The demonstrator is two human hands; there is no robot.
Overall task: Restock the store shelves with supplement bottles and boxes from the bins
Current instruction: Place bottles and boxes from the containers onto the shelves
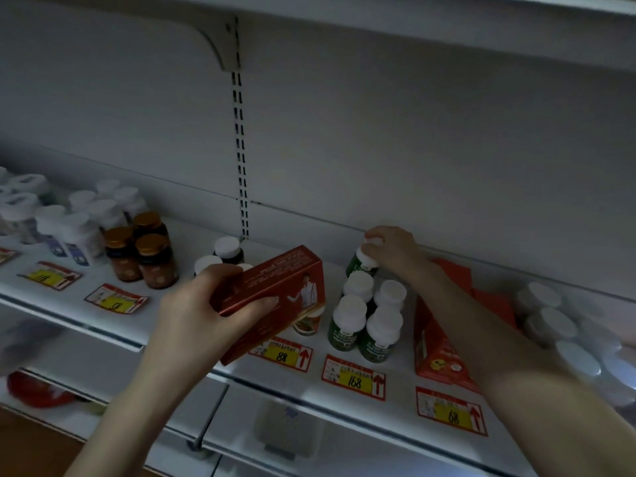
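Your left hand (203, 308) grips a red box (275, 287); your right hand (392, 251) grips a white-capped green bottle (356, 265) near the back edge of the shelf (402, 356), behind the 168 tag (353, 376)

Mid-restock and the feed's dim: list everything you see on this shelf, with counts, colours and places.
Shelf: one, white, across the view.
Red box: one, over the shelf's middle.
Green bottles: five, white caps, right of the box.
Amber bottles: three, gold caps, left of centre.
Dark bottles: at least two, white caps, behind the box.
White bottles: several, far left.
Orange boxes: count unclear, under right forearm.
Pale bottles: several, blurred, far right.
Price tags: at least five, red-yellow, front edge.
Left hand: grips the red box.
Right hand: grips rear green bottle's cap.
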